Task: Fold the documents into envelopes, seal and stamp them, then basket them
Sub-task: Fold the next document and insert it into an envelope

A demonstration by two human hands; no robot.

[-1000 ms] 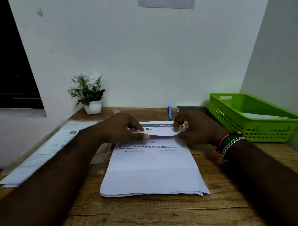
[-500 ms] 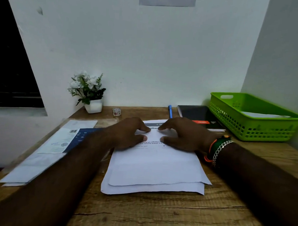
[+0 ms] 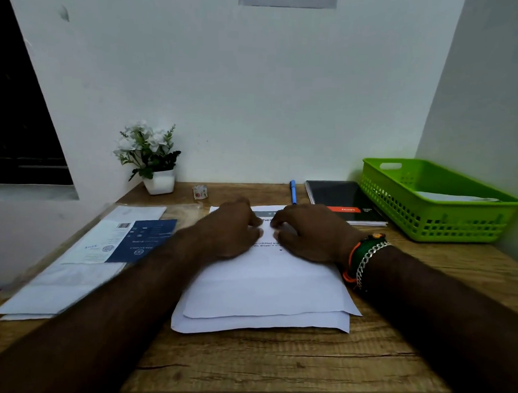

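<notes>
A stack of white documents [image 3: 261, 325] lies in the middle of the wooden desk [image 3: 274, 363]. Its top sheet [image 3: 265, 288] is doubled over, with printed text showing only at the far end. My left hand [image 3: 232, 229] and my right hand [image 3: 308, 232] rest side by side on that far end, fingers curled and fingertips nearly touching as they press the sheet down. White envelopes [image 3: 54, 291] lie at the left, in a clear wrapper with a blue and white label [image 3: 125, 241]. The green basket [image 3: 379, 189] at the right holds a white envelope [image 3: 456, 197].
A black notebook [image 3: 338, 196] and a blue pen [image 3: 293, 192] lie behind the documents. A small crumpled item [image 3: 200, 191] and a white potted plant [image 3: 152, 159] stand near the back wall. Walls close off the back and right.
A second ago my hands held the sheet's far edge curled up and apart. They have since come together at its middle and pressed the sheet flat; it now sits slightly farther than the stack's near edge.
</notes>
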